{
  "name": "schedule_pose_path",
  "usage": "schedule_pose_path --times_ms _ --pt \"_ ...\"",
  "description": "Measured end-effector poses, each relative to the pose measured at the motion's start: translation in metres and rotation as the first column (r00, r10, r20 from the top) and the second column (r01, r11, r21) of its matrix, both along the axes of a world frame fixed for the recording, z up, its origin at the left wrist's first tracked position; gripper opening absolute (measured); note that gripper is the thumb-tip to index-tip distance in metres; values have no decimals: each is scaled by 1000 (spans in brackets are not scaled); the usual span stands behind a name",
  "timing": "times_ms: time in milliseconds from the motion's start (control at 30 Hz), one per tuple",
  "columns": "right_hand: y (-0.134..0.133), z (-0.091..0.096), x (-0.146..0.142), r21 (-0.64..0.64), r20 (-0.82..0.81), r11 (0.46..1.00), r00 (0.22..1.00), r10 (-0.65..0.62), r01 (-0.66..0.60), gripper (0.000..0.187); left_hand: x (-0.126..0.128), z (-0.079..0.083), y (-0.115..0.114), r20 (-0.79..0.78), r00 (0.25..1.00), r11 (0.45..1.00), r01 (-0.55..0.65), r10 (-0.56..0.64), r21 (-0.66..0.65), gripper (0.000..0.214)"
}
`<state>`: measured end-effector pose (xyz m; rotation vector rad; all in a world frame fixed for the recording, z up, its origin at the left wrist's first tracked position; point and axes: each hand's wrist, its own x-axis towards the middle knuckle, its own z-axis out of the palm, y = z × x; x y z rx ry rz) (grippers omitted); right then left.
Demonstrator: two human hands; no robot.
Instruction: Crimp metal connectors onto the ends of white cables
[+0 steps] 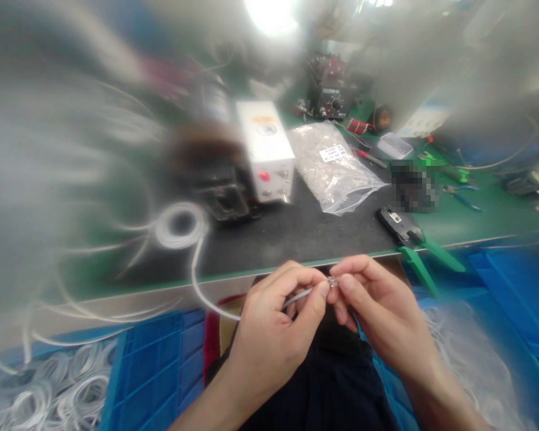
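My left hand (pixel 281 320) pinches a thin white cable (pixel 297 296) close to its end, between thumb and fingertips. At that end sits a small clear plastic connector (pixel 332 281), held between the thumb and forefinger of my right hand (pixel 381 311). The fingertips of both hands almost meet there, so the joint between cable and connector is partly hidden. From my left hand the cable runs back over the table edge to a white coil (pixel 180 225) on the black mat. Crimping pliers (pixel 399 227) with green handles lie beyond my right hand, handles past the edge.
A clear bag of small parts (pixel 332 164) lies beside a white box (pixel 267 149) with a red button. Coiled cables (pixel 83 389) fill a blue crate (pixel 148 371) at lower left. Blue crates (pixel 512 299) stand at right. Pliers (pixel 467 194) rest on the green bench.
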<state>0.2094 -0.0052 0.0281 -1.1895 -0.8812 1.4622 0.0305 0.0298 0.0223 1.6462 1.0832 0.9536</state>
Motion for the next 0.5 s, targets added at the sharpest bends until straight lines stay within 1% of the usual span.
schedule_pose_path --times_ms 100,167,300,400,500 --pt "-3 -2 2 20 74 1000 997 -1 -1 9 1 2 0 -7 1000 1000 -21 21 14 18" --pt "-4 -3 2 39 121 999 992 -26 21 9 1 3 -1 2 1000 999 -25 25 29 18" --pt "-5 -6 0 123 143 990 986 -84 66 9 1 4 -6 17 999 997 -47 46 64 17" --pt "-7 -5 -1 171 168 983 982 -91 62 13 1 4 -11 10 998 993 -66 65 101 14" --pt "-11 -2 -1 193 194 980 977 -87 49 14 0 5 -14 15 997 990 -76 75 119 15"
